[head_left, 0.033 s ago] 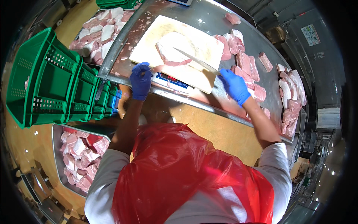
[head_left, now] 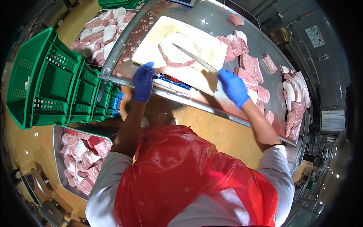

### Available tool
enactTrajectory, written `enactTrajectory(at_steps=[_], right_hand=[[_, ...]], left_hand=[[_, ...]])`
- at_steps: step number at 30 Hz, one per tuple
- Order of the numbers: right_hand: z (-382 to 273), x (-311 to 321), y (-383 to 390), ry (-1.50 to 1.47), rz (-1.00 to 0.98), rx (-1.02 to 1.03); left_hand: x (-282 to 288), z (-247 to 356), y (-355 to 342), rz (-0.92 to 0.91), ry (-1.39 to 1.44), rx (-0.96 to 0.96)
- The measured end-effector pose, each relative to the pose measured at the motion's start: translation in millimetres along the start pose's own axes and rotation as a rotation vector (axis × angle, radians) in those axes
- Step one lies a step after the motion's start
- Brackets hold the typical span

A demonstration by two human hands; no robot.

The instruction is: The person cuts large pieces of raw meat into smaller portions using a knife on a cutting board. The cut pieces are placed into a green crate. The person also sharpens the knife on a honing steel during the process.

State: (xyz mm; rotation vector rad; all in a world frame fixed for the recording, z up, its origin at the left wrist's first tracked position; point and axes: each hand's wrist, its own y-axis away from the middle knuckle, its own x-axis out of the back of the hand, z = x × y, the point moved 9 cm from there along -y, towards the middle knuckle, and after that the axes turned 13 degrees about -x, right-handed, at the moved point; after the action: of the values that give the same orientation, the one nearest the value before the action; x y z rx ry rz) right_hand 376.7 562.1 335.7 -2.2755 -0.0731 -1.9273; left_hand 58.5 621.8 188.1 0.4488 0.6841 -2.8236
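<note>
A pale slab of pork (head_left: 174, 55) with a white fat face lies on the white cutting board (head_left: 204, 81). My right hand (head_left: 235, 87), in a blue glove, is closed round the handle of a long knife (head_left: 196, 58). The blade slants to the left, with its tip over the pork; whether it touches the meat I cannot tell. Beside the board's near left corner is my left hand (head_left: 143, 84), also gloved, its fingers bent and held apart from the thumb. A blue scale panel (head_left: 174, 81) with a red display shows under the board's near edge.
Several pork pieces (head_left: 247, 63) lie right of the board, with more stacked at the table's (head_left: 211, 19) far right. Green crates (head_left: 49, 81) stand at left. Metal bins of cut pork sit behind them (head_left: 104, 32) and at lower left (head_left: 81, 160).
My right hand and the knife have shifted slightly left, bringing the blade tip farther over the pork. The left hand's fingers have spread from a closer, ring-like curl.
</note>
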Motion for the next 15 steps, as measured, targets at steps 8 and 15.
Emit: enactTrajectory(at_steps=[8, 15], right_hand=[[-117, -48, -73, -0.066, 0.025, -0.043], [-21, -62, -11, 0.144, -0.210, -0.023]], left_hand=[[-40, -13, 2, -0.006, 0.478, 0.187], [-17, -2, -8, -0.015, 0.258, 0.043]])
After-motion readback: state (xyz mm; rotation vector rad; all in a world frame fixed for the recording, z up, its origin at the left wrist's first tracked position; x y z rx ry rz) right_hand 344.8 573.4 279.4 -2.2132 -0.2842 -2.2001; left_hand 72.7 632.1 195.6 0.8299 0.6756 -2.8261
